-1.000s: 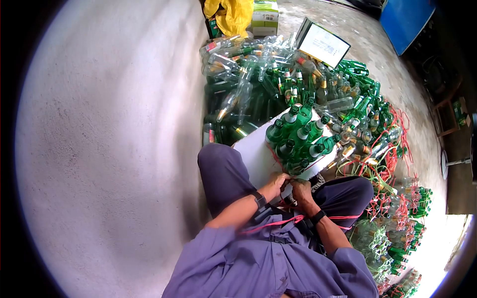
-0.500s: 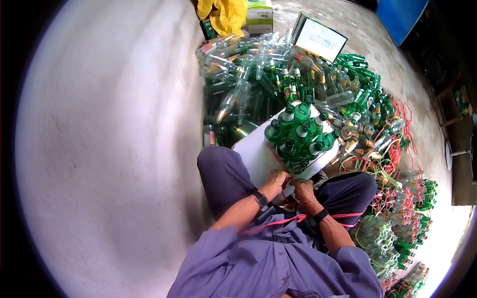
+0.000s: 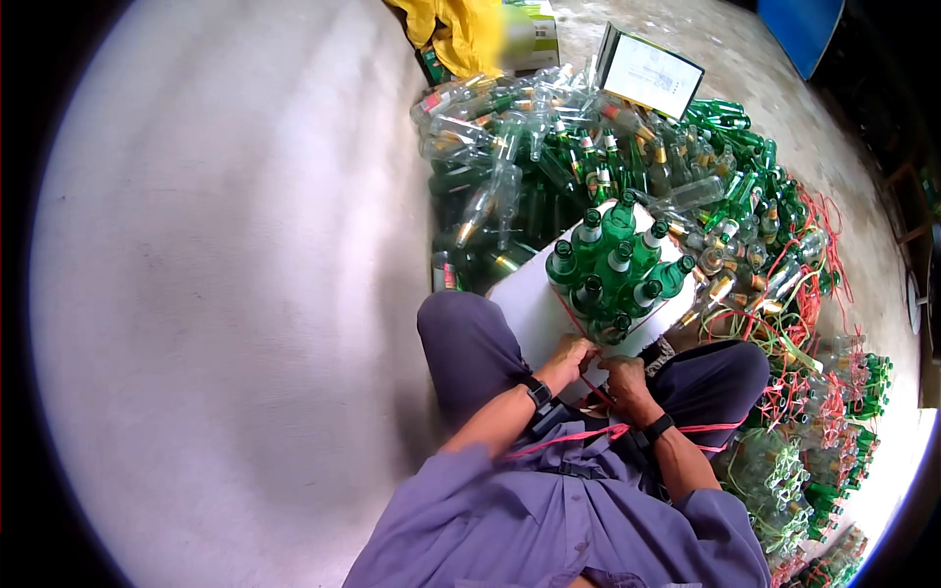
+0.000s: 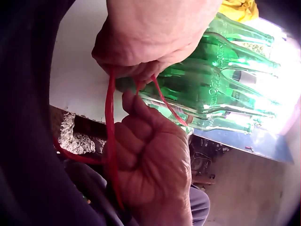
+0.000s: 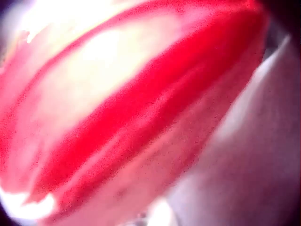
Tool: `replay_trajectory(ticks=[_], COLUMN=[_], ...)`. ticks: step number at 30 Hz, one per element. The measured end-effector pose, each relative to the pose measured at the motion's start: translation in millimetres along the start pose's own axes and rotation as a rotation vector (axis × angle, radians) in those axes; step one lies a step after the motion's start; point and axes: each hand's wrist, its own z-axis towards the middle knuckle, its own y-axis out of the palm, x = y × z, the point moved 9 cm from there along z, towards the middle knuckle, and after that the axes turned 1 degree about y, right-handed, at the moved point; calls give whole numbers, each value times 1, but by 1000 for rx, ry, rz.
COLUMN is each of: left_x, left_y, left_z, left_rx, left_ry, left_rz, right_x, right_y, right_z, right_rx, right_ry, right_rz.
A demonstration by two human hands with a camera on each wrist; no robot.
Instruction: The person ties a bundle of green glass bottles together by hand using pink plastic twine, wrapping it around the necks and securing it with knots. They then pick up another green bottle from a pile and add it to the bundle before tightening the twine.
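Note:
Several green glass bottles (image 3: 619, 265) stand upright in a tight cluster on a white block (image 3: 524, 299) between the person's knees. Red plastic string (image 4: 110, 120) runs around the cluster's lower part to the near side, where both hands meet. The left hand (image 3: 569, 361) grips the string, its fingertips hidden under the hand in the left wrist view. Close beside it, the right hand (image 3: 629, 384) pinches a strand between thumb and curled forefinger. A loose length of string (image 3: 569, 438) trails across the lap. Blurred red string (image 5: 141, 113) fills much of the right wrist view.
Loose clear and green bottles (image 3: 500, 186) lie heaped beyond the block. Bundles of tied bottles (image 3: 774, 470) stand at the right, near tangled red and green string (image 3: 809, 304). A pale wall (image 3: 225, 294) rises at the left. An open box (image 3: 652, 76) sits behind the heap.
The head view has shifted, so the scene sits farther right. Both hands stay together at the cluster's near side, and a red strand now shows more plainly between them.

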Motion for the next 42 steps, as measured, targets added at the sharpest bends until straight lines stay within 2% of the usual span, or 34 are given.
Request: replay_trajectory(ticks=[2, 4, 5, 7, 8, 10, 12, 14, 15, 17, 18, 20, 21, 23, 24, 26, 30, 33, 36, 38, 40, 41, 42], left_x=[-11, -8, -7, 7, 9, 19, 20, 22, 21, 19, 14, 9, 11, 16, 20, 24, 29, 31, 31, 27, 43, 42, 41], left_y=[-4, 5, 6, 13, 15, 16, 18, 20, 21, 24, 18, 15, 13, 15, 15, 16, 15, 14, 13, 10, 20, 19, 20], left_z=[13, 7, 6, -28, -32, -35, -39, -45, -46, -47, -40, -35, -35, -37, -39, -43, -48, -52, -55, -53, -54, -51, -52], left_rx=[-42, -127, -136, -31, -40, -40, -43, -43, -68, -96, -98, -106, -119, -137, -99, -64, -27, -24, -28, -21, -164, -164, -111], left_ry=[21, 47, 40, -216, -225, -129, -186, -242, -281, -321, -305, -288, -253, -216, -188, -162, -158, -146, -129, -120, 133, 130, 13], left_rz=[-35, -108, -99, -15, -4, 21, -1, -26, -73, -115, -101, -80, -53, -21, 2, 28, -14, -22, -43, -54, 163, 163, 55], right_x=[2, 23, 27, 21, 18, 20, 32, 15, 13, 35, 25, 41, 49, 63, 61, 54, 48, 51, 54, 53, 57, 61, 58], right_y=[1, 19, 22, 17, 11, 8, 21, 13, 10, 29, 21, 29, 37, 60, 53, 49, 40, 55, 56, 51, 57, 63, 57], right_z=[0, -3, -2, 2, 3, 4, 1, 0, 0, 0, 4, -9, -10, -2, -1, -17, -16, -19, -17, -2, -5, -7, -6], right_rx=[2, -108, -100, 63, 71, -21, -23, 136, 138, -98, -90, -9, 0, -71, -63, -95, -54, -141, -124, -12, -86, -161, -161], right_ry=[-6, 183, 195, -16, -1, 200, 168, -158, -152, 192, 195, 816, 817, 599, 601, 914, 915, 973, 902, 453, 516, 574, 576], right_rz=[4, 153, 154, -26, -27, 145, 106, -74, -75, 336, 335, 1032, 1035, 754, 755, 1051, 1095, 1103, 993, 690, 662, 633, 633])
